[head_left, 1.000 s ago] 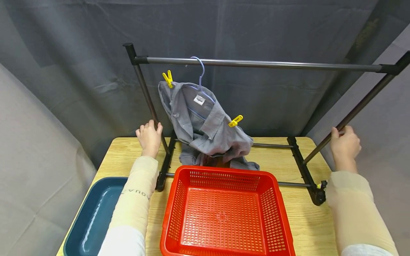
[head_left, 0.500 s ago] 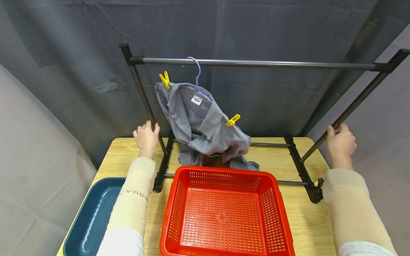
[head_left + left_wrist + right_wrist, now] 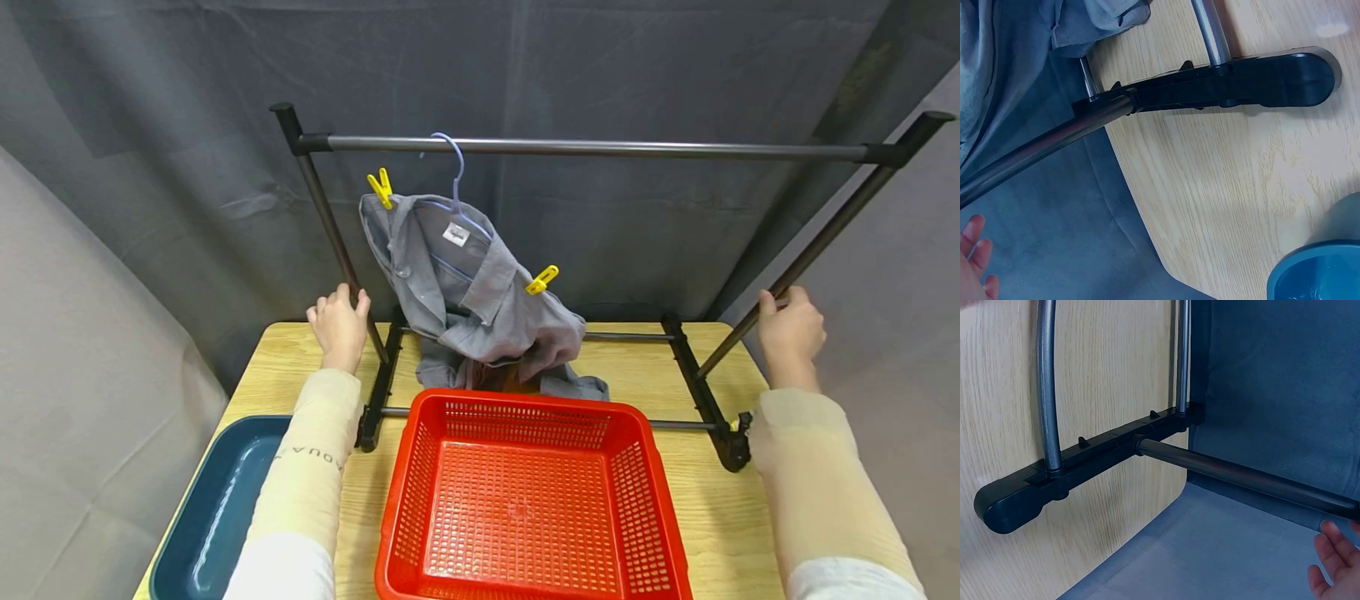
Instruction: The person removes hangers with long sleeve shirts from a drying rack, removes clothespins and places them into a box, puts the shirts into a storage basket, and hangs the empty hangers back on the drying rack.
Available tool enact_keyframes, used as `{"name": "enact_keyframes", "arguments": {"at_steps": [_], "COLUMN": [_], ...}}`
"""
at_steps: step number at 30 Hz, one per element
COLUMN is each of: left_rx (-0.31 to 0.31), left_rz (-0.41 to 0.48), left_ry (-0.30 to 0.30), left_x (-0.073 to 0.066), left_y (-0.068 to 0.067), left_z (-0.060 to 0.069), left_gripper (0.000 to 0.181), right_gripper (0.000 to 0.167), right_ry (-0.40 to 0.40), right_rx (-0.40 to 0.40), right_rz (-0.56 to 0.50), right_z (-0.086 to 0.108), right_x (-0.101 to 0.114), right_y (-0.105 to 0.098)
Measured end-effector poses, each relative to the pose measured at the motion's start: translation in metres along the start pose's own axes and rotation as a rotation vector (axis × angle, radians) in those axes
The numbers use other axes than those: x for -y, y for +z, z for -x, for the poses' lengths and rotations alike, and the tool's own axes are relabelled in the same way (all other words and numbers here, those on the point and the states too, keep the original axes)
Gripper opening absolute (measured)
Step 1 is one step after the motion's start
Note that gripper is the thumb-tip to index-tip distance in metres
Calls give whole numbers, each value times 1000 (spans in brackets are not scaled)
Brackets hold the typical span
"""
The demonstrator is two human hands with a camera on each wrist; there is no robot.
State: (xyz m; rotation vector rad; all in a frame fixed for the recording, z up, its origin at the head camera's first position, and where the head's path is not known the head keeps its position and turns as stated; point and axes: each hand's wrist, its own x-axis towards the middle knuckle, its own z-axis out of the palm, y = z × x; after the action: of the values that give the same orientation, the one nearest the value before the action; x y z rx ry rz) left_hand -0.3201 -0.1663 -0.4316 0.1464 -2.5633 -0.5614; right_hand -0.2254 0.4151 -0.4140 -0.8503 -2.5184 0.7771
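Gripping the left post of a dark metal clothes rack (image 3: pixel 600 149) between thumb and forefinger is my left hand (image 3: pixel 339 327). Its other fingers (image 3: pixel 980 253) stand loose beside the post in the left wrist view. The right post is held the same way by my right hand (image 3: pixel 792 335); loose fingers (image 3: pixel 1330 550) show below it in the right wrist view. From the top bar a lilac hanger (image 3: pixel 458 171) carries a grey shirt (image 3: pixel 480 292), tilted down to the right. Yellow clothespins sit on both shoulders, left clothespin (image 3: pixel 381 189) and right clothespin (image 3: pixel 542 281).
A red perforated basket (image 3: pixel 521 403) stands in front of the rack, close to the lower crossbar. At the left lies a dark blue tub (image 3: pixel 258 427), partly behind my left forearm. The wooden table (image 3: pixel 285 350) ends just behind the rack; grey curtains surround it.
The rack has shifted a little to the left with both hands on it, and the hanging shirt has moved along. The red basket and blue tub have stayed in place.
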Motion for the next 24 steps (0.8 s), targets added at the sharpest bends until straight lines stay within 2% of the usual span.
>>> {"name": "enact_keyframes", "arguments": {"at_steps": [7,24], "left_rx": [8,-32], "left_rz": [-1,-1], "left_ry": [3,15], "left_x": [2,1], "left_y": [-1,0], "left_z": [0,0], "left_gripper": [36,36], "right_gripper": [56,55], "right_ry": [1,-2], "right_rx": [28,42], "right_rz": [15,8], "right_z": [-1,0], "right_x": [0,-3], "right_y": [0,-1]}}
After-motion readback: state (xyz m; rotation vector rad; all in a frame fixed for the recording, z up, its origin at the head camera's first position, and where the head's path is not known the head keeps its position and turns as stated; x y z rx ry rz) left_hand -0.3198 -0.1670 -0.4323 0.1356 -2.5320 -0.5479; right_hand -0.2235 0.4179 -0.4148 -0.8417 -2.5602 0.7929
